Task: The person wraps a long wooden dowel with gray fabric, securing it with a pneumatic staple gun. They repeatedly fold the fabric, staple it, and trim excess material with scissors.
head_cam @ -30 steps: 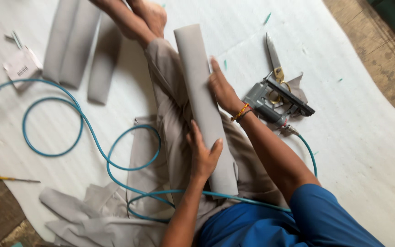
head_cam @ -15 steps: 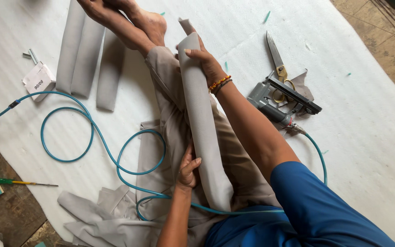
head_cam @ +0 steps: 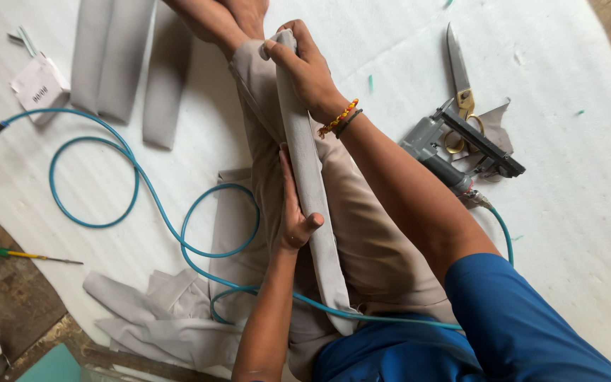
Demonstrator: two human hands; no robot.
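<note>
A long grey fabric-covered strip [head_cam: 310,184] lies along my outstretched leg, turned up on its edge. My right hand [head_cam: 305,67] grips its far end near my ankle, a beaded band on the wrist. My left hand [head_cam: 295,209] clasps the strip at its middle, thumb across the near face. My beige trousers [head_cam: 362,240] lie beneath it.
A pneumatic staple gun [head_cam: 454,152] and scissors [head_cam: 461,85] lie to the right on the white sheet. A blue air hose [head_cam: 143,191] loops at left. Two more grey strips [head_cam: 111,56] lie at top left, fabric scraps [head_cam: 157,315] and a screwdriver [head_cam: 22,255] at lower left.
My right hand slid up the strip from its middle to the far end. The strip turned from flat onto its edge, and my left hand moved up to grip its middle.
</note>
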